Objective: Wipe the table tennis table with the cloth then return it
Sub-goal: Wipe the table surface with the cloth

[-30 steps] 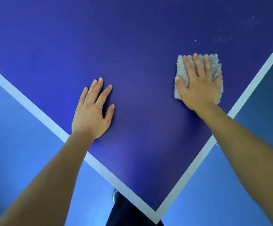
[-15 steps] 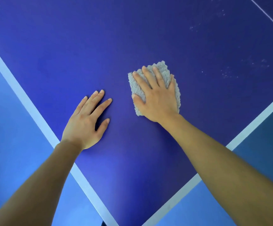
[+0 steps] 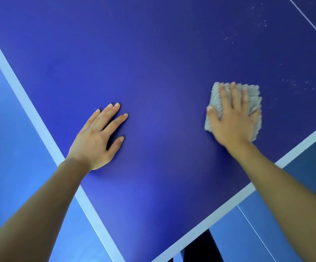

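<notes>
The dark blue table tennis table [image 3: 163, 63] fills the view, one corner pointing toward me at the bottom. A fluffy grey cloth [image 3: 255, 95] lies flat on it at the right, near the right white edge line. My right hand [image 3: 232, 120] presses flat on the cloth with straight fingers and covers most of it. My left hand [image 3: 98, 138] rests flat on the bare tabletop at centre left, fingers spread, holding nothing.
White edge lines [image 3: 21, 95] run along the left and right sides and meet at the bottom. Pale dusty specks [image 3: 261, 23] dot the surface at the upper right. Blue floor [image 3: 11, 167] lies beyond both edges. A dark trouser leg [image 3: 202, 248] shows below the corner.
My right hand slid the cloth left toward the left hand, then back right near the right edge line. The left hand stayed planted on the table.
</notes>
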